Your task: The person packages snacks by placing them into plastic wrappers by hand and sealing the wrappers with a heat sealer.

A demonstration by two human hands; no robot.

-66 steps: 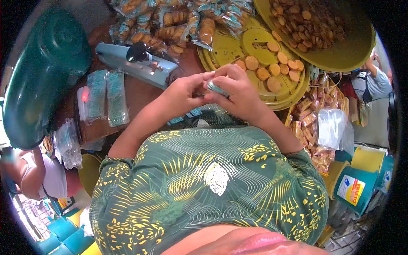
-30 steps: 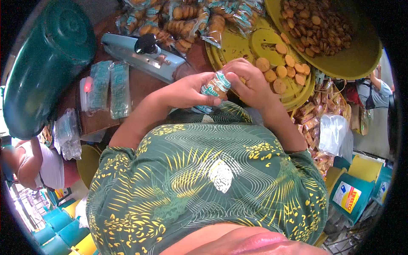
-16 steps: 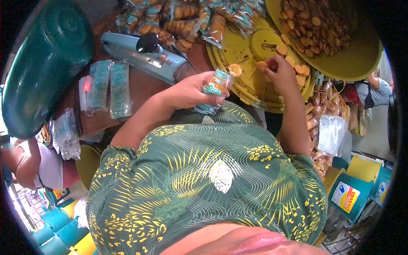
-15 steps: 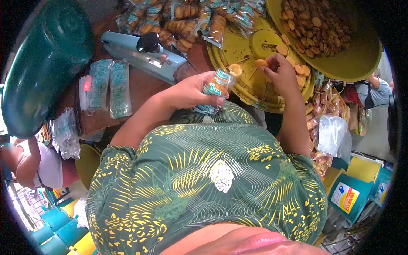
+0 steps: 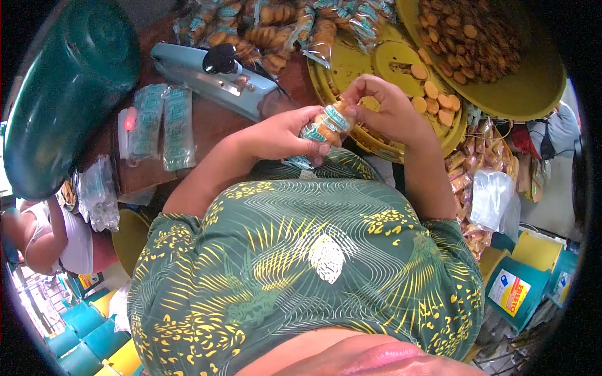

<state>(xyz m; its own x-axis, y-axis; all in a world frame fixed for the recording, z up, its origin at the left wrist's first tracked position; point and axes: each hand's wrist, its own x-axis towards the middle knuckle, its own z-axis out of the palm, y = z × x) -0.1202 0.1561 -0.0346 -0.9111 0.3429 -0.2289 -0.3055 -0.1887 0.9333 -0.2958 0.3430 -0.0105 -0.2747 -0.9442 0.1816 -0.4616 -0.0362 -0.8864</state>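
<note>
In the head view a clear bag with teal print (image 5: pixel 326 126), with round biscuits inside, is wrapped by my left hand (image 5: pixel 291 133). My right hand (image 5: pixel 384 111) pinches at the bag's upper end, where a biscuit shows between thumb and fingers. Behind my right hand lies a yellow lid (image 5: pixel 395 47) with several loose biscuits (image 5: pixel 433 100) on it. A wide yellow tub (image 5: pixel 533 81) full of biscuits rises at the upper right.
A blue sealer (image 5: pixel 207 81) with a black knob lies left of the lid. Filled bags (image 5: pixel 269 31) are heaped at the top, flat printed bags (image 5: pixel 179 128) at the left beside a green container (image 5: pixel 69 100). A person (image 5: pixel 50 238) is at the far left, another at the far right.
My right hand has come back from the loose biscuits on the lid to the mouth of the bag. My left hand has kept its hold on the bag.
</note>
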